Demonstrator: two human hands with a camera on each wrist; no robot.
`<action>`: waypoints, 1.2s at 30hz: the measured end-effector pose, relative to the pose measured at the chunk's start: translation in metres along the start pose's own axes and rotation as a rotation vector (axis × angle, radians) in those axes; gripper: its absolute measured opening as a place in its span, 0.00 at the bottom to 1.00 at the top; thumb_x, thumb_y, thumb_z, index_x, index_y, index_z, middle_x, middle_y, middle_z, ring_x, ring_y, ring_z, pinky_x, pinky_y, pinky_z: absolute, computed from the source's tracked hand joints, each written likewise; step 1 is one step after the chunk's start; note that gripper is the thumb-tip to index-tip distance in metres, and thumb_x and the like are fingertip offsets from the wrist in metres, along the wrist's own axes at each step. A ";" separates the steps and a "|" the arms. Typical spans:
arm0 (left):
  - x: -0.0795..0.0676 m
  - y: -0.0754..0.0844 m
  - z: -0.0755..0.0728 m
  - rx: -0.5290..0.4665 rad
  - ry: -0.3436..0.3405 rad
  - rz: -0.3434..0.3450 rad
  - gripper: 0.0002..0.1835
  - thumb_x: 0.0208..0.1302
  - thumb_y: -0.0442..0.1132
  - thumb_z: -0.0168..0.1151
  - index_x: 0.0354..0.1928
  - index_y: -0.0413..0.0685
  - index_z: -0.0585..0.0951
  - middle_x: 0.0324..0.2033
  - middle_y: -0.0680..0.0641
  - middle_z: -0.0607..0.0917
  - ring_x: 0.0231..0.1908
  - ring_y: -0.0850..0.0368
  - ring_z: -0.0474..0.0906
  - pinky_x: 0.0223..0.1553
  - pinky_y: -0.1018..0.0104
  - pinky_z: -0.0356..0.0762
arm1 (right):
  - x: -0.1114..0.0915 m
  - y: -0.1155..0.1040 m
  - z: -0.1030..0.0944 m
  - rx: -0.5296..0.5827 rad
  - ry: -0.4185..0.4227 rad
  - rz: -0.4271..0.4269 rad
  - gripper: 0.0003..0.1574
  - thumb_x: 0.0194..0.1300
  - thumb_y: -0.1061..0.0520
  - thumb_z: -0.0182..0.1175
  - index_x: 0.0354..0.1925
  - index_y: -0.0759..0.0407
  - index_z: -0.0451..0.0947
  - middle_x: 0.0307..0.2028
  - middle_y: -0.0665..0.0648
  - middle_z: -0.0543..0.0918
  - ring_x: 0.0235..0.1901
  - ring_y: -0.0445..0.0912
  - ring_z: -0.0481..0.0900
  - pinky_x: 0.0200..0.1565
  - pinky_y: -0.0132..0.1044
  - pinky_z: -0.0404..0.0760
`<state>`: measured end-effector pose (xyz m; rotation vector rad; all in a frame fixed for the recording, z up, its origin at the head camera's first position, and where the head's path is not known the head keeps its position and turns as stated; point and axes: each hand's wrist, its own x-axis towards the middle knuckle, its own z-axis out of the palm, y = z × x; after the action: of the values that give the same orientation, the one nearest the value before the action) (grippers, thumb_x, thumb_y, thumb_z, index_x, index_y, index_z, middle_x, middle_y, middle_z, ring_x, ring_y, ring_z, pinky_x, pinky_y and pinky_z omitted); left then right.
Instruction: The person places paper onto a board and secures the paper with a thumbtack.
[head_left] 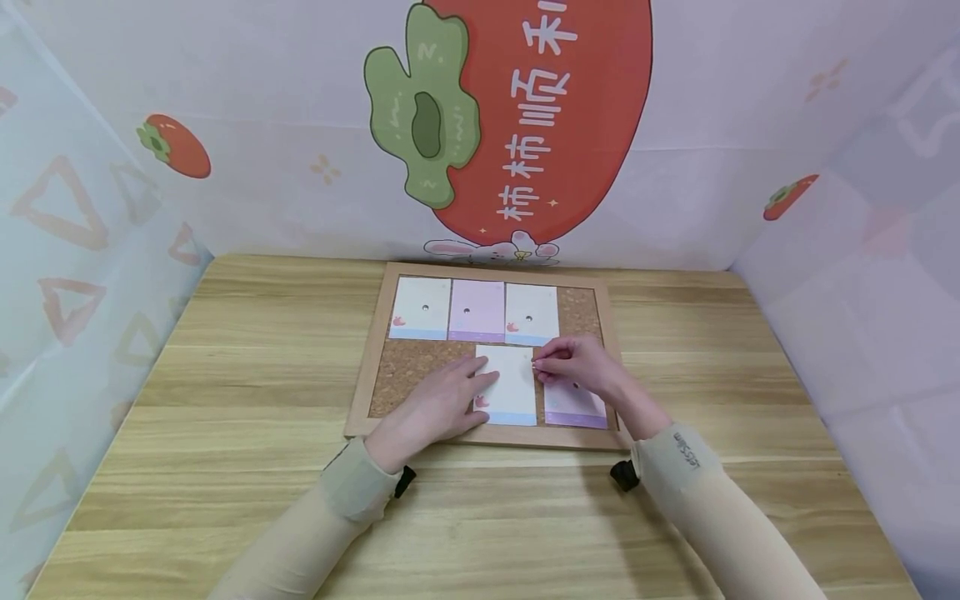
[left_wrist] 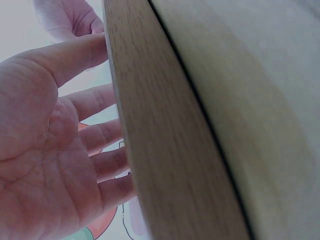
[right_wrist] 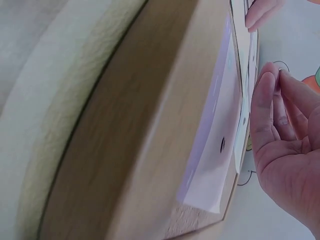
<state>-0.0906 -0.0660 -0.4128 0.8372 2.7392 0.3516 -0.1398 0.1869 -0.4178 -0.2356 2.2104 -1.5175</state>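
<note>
My left hand [head_left: 442, 396] rests with spread fingers on the left side of a white note sheet [head_left: 510, 387] with a blue lower strip. The sheet lies on a wood-framed cork board [head_left: 420, 358]. At the sheet's upper right edge, my right hand [head_left: 581, 364] pinches a tiny shiny thumbtack [right_wrist: 280, 70] between thumb and index finger; the fingertips hide most of it. Under the right hand lies a purple note sheet [head_left: 573, 412], partly covered, with a dark round tack [right_wrist: 222, 144] in it.
Along the board's top row are a white sheet [head_left: 420, 292], a purple sheet [head_left: 477, 296] and another white sheet [head_left: 531, 298], each with a round tack. The board lies on a wood-grain table [head_left: 270, 350] close to a printed backdrop [head_left: 285, 183].
</note>
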 end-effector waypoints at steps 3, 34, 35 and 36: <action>0.001 0.000 0.000 -0.001 0.000 0.001 0.34 0.67 0.50 0.66 0.72 0.51 0.69 0.75 0.42 0.64 0.75 0.43 0.60 0.75 0.48 0.60 | 0.005 -0.001 0.003 -0.018 0.010 0.012 0.11 0.67 0.67 0.61 0.45 0.74 0.82 0.37 0.66 0.89 0.32 0.40 0.87 0.42 0.35 0.88; 0.003 0.000 0.001 0.006 0.007 -0.005 0.34 0.65 0.51 0.67 0.68 0.43 0.72 0.74 0.41 0.67 0.75 0.43 0.60 0.76 0.51 0.59 | 0.041 -0.015 0.028 -0.062 -0.086 0.138 0.11 0.67 0.62 0.63 0.44 0.70 0.85 0.30 0.56 0.90 0.22 0.38 0.82 0.26 0.27 0.81; 0.003 0.000 0.001 0.007 0.007 -0.005 0.34 0.65 0.51 0.67 0.68 0.43 0.72 0.74 0.41 0.67 0.75 0.43 0.60 0.76 0.51 0.60 | 0.042 -0.015 0.029 -0.049 -0.087 0.155 0.11 0.67 0.63 0.63 0.44 0.70 0.85 0.30 0.55 0.90 0.22 0.38 0.82 0.27 0.28 0.83; 0.003 -0.001 0.001 0.005 0.007 -0.005 0.34 0.65 0.51 0.67 0.68 0.43 0.72 0.74 0.41 0.67 0.75 0.43 0.60 0.76 0.51 0.60 | 0.043 -0.016 0.029 -0.039 -0.089 0.168 0.11 0.67 0.63 0.63 0.45 0.70 0.85 0.29 0.55 0.90 0.22 0.38 0.83 0.28 0.28 0.84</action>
<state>-0.0932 -0.0645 -0.4142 0.8315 2.7497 0.3473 -0.1669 0.1400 -0.4232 -0.1236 2.1339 -1.3489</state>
